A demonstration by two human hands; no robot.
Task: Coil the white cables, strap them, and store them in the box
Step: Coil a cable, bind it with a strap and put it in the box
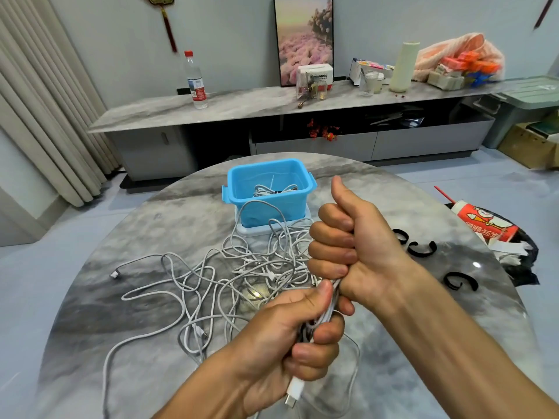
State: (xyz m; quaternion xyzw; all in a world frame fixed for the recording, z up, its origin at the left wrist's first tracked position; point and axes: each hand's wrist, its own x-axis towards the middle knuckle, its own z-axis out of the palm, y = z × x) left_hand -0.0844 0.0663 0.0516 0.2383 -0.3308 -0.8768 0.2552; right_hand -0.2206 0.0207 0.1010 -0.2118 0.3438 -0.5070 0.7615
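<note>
Your left hand (290, 334) is curled tight round a bunched cable (328, 306), thumb pressed along it, and a white plug (295, 390) hangs out below the fist. Your right hand (348, 246) is fisted just above it, thumb stuck up, gripping the same bundle — how many turns sit inside the two fists is hidden.

Readable writing is scarce: a white carton (317, 76) on the far counter shows letters ending "onic", and the red-and-white cup (484, 225) at the table's right edge carries red characters too skewed to read. The bottle (196, 81) has a red label you cannot make out.

The rest of the cables (217, 276) lie in a loose tangle on the round table (151, 358), spreading from centre toward the left rim, one plug lying near that edge. The box (269, 189) stands beyond the tangle on its pale lid (257, 232), open, with some coiled cable already inside; one loop rests against its front wall. Black straps (422, 247) lie curled to the right of your right wrist, well apart from the tangle. Bare tabletop shows at the near left and near right — the table's near edge is cut off by the frame.
</note>
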